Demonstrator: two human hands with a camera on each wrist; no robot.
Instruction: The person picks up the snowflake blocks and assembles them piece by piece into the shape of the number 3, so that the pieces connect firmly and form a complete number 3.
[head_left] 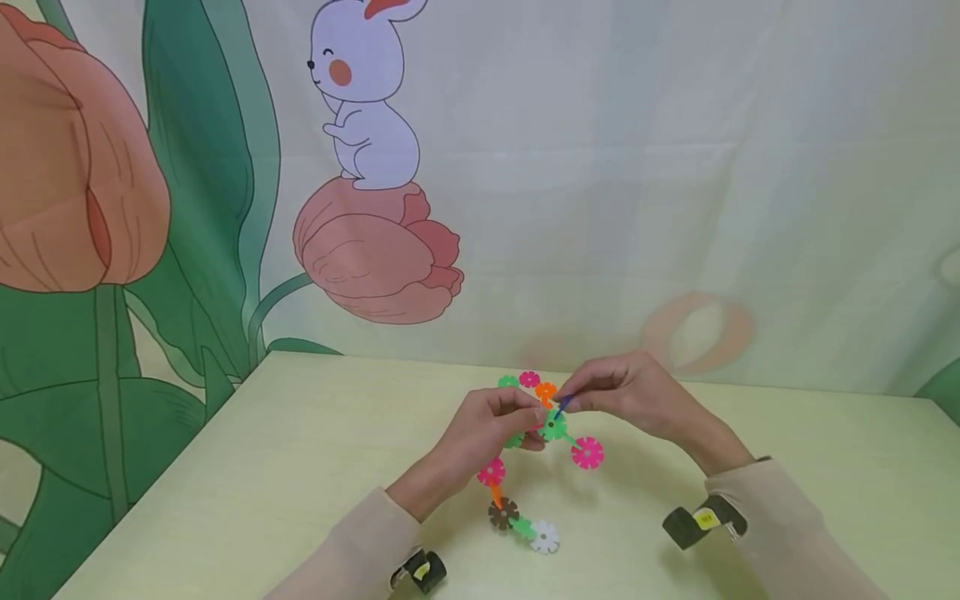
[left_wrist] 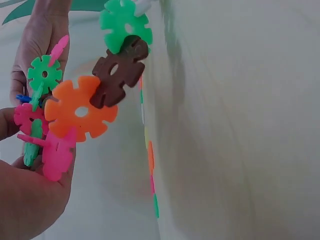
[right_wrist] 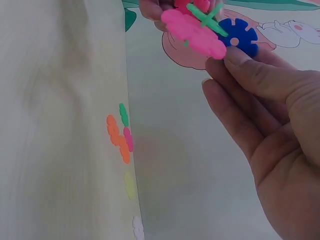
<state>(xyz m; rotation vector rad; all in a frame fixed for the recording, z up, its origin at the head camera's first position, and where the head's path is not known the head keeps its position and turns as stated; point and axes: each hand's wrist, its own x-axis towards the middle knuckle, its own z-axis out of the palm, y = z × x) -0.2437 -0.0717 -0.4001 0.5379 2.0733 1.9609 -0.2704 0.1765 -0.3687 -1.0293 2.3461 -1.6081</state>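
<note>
My left hand (head_left: 476,429) grips a chain of slotted plastic flower discs by its middle, near a green disc (head_left: 552,426). One end runs out to a pink disc (head_left: 587,452). Below the hand hang another pink disc (head_left: 491,472), an orange disc (left_wrist: 61,105), a brown disc (head_left: 503,514), a green one and a white disc (head_left: 545,537). My right hand (head_left: 637,396) pinches a blue disc (right_wrist: 246,34) between thumb and fingers. Its edge meets the green disc; whether the slots are engaged I cannot tell.
Loose discs lie on the pale table (head_left: 300,467) behind my hands, among them an orange disc (right_wrist: 113,129), a yellow disc (right_wrist: 130,186) and a white disc (right_wrist: 137,227). A printed curtain (head_left: 600,167) hangs along the table's back edge.
</note>
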